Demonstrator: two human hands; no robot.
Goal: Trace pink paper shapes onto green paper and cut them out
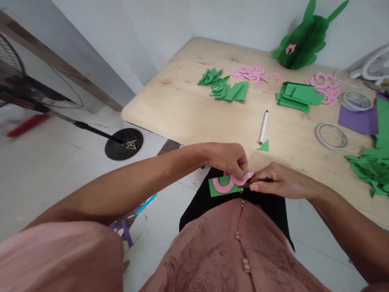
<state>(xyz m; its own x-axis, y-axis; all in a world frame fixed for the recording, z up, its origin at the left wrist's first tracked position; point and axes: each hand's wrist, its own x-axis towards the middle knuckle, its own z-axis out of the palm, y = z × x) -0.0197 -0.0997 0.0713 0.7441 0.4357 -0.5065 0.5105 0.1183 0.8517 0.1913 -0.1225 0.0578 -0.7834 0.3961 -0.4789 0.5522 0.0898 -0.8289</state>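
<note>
My left hand (229, 159) is closed in a pinch on a pink paper cutout (223, 185) with curved, letter-like outlines. The cutout lies over a green paper rectangle (214, 191), held just above my lap. From the right, my right hand (275, 181) closes around a dark, slim tool that looks like scissors (246, 185); its tip reaches the right end of the papers. My fingers hide most of the tool. On the table beyond my hands lie a white marker (263, 127) and a small green paper triangle (264, 146).
On the wooden table (182, 101) lie green cutouts (211, 76), pink cutouts (249, 73), stacked green paper (299, 96), tape rolls (331, 136), purple paper (358, 120) and green scraps (370, 170). A green paper figure (304, 42) stands at the back. A floor fan's base (124, 144) is left.
</note>
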